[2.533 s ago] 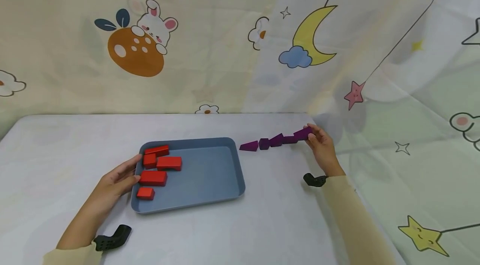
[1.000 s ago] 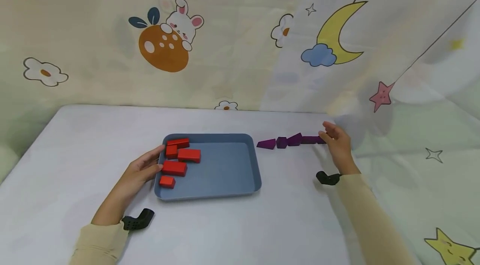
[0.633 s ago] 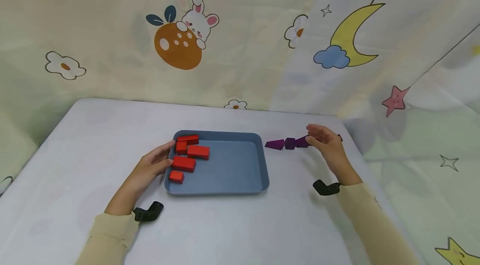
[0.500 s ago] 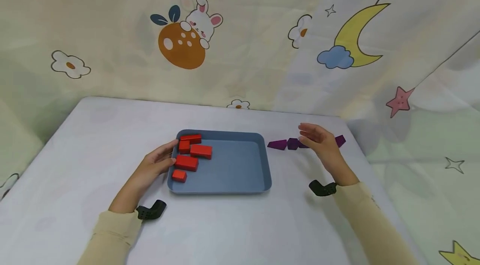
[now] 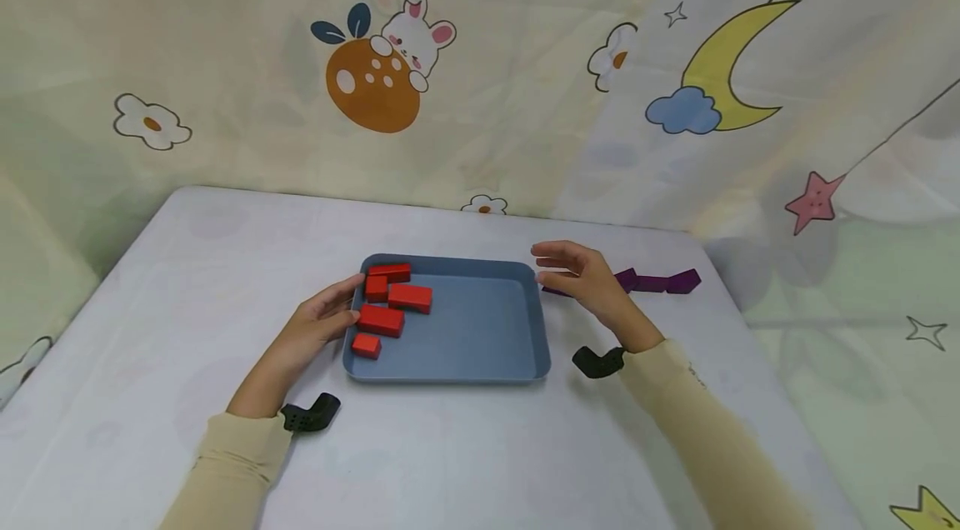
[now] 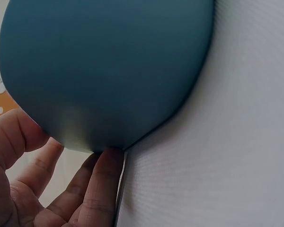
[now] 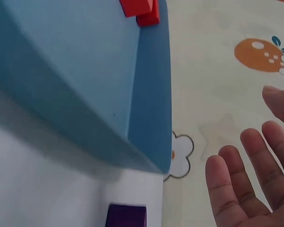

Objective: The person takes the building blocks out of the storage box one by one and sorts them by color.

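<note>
A blue-grey tray (image 5: 480,338) lies flat on the white table, with several red blocks (image 5: 409,298) grouped along its left side. My left hand (image 5: 309,336) holds the tray's left edge; in the left wrist view its fingertips (image 6: 109,153) meet the outer wall low down, near the tabletop. Right of the tray, several purple blocks (image 5: 649,284) form a row end to end. Over the row's left end hovers my right hand (image 5: 588,280), fingers relaxed and holding nothing, close to the tray's back right corner. It hides part of the row.
Behind the table (image 5: 450,447) hangs a cloth (image 5: 510,122) printed with cartoon figures, which also runs down the right side. A black device (image 5: 311,413) is worn on the left wrist and another black device (image 5: 597,362) on the right.
My right hand has released the purple block at the row's right end and moved left along the row to the tray. My left hand stays at the tray; the head view has turned left.
</note>
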{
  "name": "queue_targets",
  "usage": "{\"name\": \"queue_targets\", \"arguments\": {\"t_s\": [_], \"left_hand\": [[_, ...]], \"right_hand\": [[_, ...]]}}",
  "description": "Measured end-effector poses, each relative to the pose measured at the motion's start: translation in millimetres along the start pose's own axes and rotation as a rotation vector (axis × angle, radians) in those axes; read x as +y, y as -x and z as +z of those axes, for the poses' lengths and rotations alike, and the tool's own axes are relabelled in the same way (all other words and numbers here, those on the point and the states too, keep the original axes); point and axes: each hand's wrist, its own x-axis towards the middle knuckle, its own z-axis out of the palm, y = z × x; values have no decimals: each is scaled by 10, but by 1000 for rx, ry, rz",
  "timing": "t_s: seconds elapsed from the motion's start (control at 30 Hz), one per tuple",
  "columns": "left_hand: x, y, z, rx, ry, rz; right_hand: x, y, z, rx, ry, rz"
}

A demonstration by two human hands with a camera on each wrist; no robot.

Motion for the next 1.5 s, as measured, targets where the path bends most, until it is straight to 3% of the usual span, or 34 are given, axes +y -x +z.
{"name": "queue_targets", "arguments": {"t_s": [0.33, 0.7, 1.23, 1.5], "left_hand": [[-9, 20, -27, 12, 6, -7], [-32, -24, -22, 0, 22, 10], [-11, -24, -14, 10, 33, -7], [-8, -17, -1, 9, 45, -5]], "right_hand": [[-12, -356, 438, -88, -58, -22], [19, -611, 869, -195, -32, -27], [50, -735, 1247, -360, 10, 47], [41, -739, 1360, -332, 98, 36]]}}
